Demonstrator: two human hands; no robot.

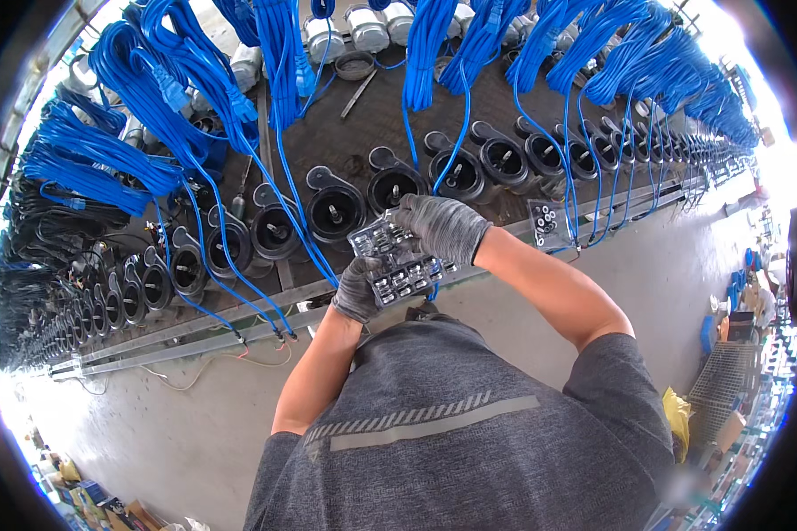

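A compartment tray (405,281) filled with small shiny metal parts is in front of my chest. My left hand (358,290), in a grey knit glove, grips the tray's left side. My right hand (443,227), gloved the same way, reaches over the tray's far right part with its fingers bent together. Whether a small part sits between those fingertips is hidden. Just beyond them is a round black pump housing (383,196) with a metal shaft upright in its middle. Another black housing (335,216) stands to its left.
Black housings (503,157) stand in a long row along the bench (345,146). Bundled blue cables (279,75) hang above, their ends crossing the bench edge. A bag of small round parts (545,221) lies at right. A shallow bowl (355,65) sits farther back.
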